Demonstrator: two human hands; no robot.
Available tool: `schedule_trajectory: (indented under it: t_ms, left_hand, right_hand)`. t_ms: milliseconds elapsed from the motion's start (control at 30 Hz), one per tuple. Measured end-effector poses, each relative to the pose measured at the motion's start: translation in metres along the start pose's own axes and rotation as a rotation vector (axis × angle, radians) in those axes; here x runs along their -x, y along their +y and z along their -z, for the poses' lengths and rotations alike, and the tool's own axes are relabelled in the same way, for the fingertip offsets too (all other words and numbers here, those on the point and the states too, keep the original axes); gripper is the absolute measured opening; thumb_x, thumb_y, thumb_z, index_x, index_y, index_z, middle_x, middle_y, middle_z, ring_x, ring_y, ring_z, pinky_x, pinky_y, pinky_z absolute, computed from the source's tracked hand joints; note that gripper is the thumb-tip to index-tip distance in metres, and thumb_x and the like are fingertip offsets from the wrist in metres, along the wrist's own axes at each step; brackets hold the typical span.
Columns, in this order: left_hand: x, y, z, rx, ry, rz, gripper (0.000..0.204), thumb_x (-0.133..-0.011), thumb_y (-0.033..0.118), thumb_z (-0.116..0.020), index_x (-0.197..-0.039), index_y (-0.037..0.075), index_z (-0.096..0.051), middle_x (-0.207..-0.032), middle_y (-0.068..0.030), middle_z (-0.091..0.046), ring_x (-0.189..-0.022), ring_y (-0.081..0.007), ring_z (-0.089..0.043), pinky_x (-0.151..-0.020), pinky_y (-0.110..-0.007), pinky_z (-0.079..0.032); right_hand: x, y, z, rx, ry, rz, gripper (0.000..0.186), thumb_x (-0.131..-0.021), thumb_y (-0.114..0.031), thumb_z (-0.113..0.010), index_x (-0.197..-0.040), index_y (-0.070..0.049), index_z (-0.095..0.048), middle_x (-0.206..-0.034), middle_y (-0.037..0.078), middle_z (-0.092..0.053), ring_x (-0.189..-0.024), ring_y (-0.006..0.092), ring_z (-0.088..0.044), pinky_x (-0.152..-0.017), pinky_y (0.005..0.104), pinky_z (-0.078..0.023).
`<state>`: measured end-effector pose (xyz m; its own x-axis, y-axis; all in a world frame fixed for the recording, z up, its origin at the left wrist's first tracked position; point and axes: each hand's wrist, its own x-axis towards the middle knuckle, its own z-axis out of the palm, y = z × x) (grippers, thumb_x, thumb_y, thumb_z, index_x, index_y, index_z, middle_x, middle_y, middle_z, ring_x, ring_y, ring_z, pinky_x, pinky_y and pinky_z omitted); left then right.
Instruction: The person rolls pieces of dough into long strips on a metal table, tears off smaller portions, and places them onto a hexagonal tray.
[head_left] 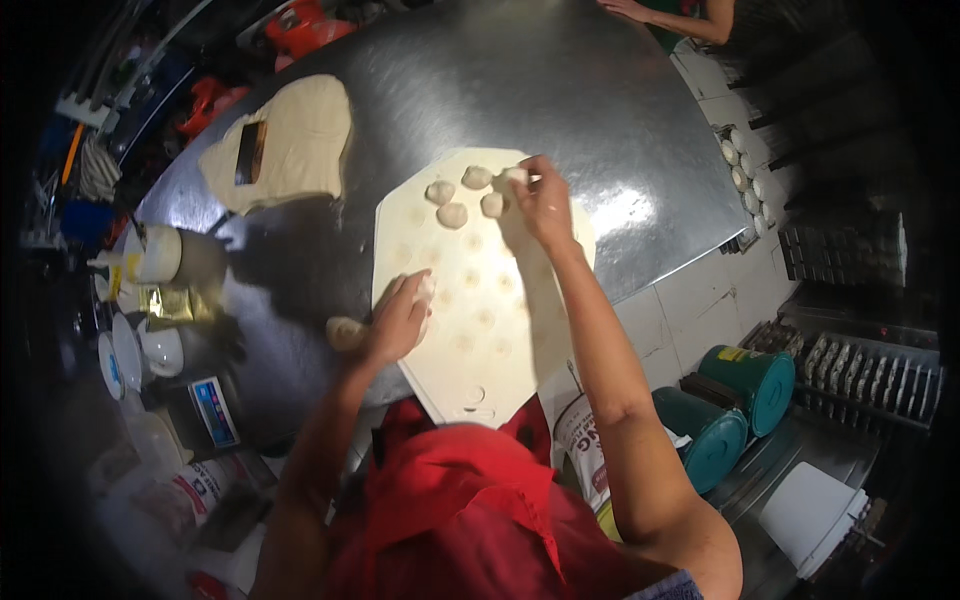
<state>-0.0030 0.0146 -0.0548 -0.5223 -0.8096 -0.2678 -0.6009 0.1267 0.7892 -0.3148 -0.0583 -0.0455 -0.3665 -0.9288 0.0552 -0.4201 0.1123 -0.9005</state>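
A cream-coloured board point(405, 230) with cut corners and a hand hole lies on the steel table, its near end by my red apron. Several small dough balls point(452, 215) sit at its far end, and faint round marks dot the rest of its surface. At that far end my right hand point(545, 203) pinches another ball, partly hidden by the fingers. Over the board's left edge, my left hand point(402, 318) curls round a piece of dough point(427, 289), mostly covered. A loose dough lump point(345, 333) rests on the table just left of this hand.
A large flat dough sheet point(300, 150) with a dark rectangular item on it lies far left on the steel table point(520, 80). Bowls point(160, 347) and a scale point(213, 410) line the left. Green buckets point(765, 385) stand right. Another person's hand point(630, 10) touches the far edge.
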Motion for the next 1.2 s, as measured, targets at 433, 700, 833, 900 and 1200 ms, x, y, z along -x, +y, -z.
schedule_trajectory:
  t_ms: [433,700,833,900,1200]
  left_hand:
    - [0.015,0.005,0.009,0.731,0.061,-0.054,0.046,-0.105,0.001,-0.064,-0.15,-0.001,-0.054,-0.133,-0.0107,-0.066,-0.114,-0.016,-0.066,-0.096,-0.03,-0.055]
    - [0.049,0.029,0.062,-0.019,-0.122,-0.205,0.03,-0.109,0.022,-0.055,-0.118,-0.005,-0.063,-0.106,-0.033,-0.072,-0.106,-0.0543,-0.067,-0.087,-0.055,-0.054]
    - [0.047,0.09,0.065,-0.076,0.016,-0.33,0.029,-0.105,0.017,-0.055,-0.115,-0.01,-0.061,-0.1,-0.0374,-0.071,-0.1,-0.0567,-0.067,-0.087,-0.063,-0.053]
    - [0.03,0.094,0.056,-0.149,0.024,-0.346,0.027,-0.103,0.015,-0.058,-0.114,-0.01,-0.063,-0.098,-0.0373,-0.071,-0.099,-0.0561,-0.068,-0.087,-0.062,-0.054]
    - [-0.05,0.053,0.01,0.004,-0.147,-0.007,0.033,-0.102,0.018,-0.057,-0.128,-0.004,-0.057,-0.128,-0.0268,-0.062,-0.121,-0.0425,-0.061,-0.106,-0.05,-0.048]
  right_hand:
    - [0.148,-0.103,-0.043,-0.156,-0.447,0.04,0.03,-0.098,-0.018,-0.08,-0.12,0.0,-0.071,-0.106,0.014,-0.073,-0.091,0.0216,-0.073,-0.081,0.0357,-0.058]
    - [0.166,-0.156,-0.041,0.177,-0.413,-0.069,0.054,-0.099,-0.05,-0.072,-0.116,0.001,-0.068,-0.095,0.029,-0.076,-0.089,0.0429,-0.076,-0.083,0.0478,-0.058]
    - [0.171,-0.176,-0.029,0.071,-0.139,0.014,0.045,-0.1,-0.042,-0.071,-0.101,0.002,-0.066,-0.087,0.028,-0.071,-0.083,0.0345,-0.073,-0.079,0.0469,-0.055]
    - [0.155,-0.175,-0.026,0.086,-0.124,-0.026,0.036,-0.102,-0.034,-0.068,-0.1,0.002,-0.064,-0.08,0.026,-0.068,-0.076,0.0343,-0.071,-0.074,0.0475,-0.054]
    - [0.127,-0.06,-0.002,0.002,-0.153,0.008,0.028,-0.096,-0.017,-0.073,-0.121,-0.005,-0.073,-0.113,0.016,-0.072,-0.092,0.0264,-0.071,-0.083,0.0419,-0.058]
